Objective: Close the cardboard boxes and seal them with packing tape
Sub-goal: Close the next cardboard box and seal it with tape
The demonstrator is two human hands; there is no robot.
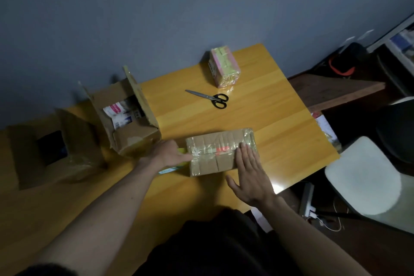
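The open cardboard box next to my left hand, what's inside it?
Inside the open cardboard box, white packets with pink and blue print show. Anything beneath them is hidden by the packets and the box walls.

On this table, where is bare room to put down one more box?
Bare wood lies right of the scissors and the taped box, toward the table edge. Another patch lies between scissors and taped box. The left side is crowded by two open boxes.

Both forearms are seen bare up to the elbows. A dark sleeve edge [44,270] is visible at the left upper arm. Dark, plain clothing [212,246] is worn over the lap and torso.
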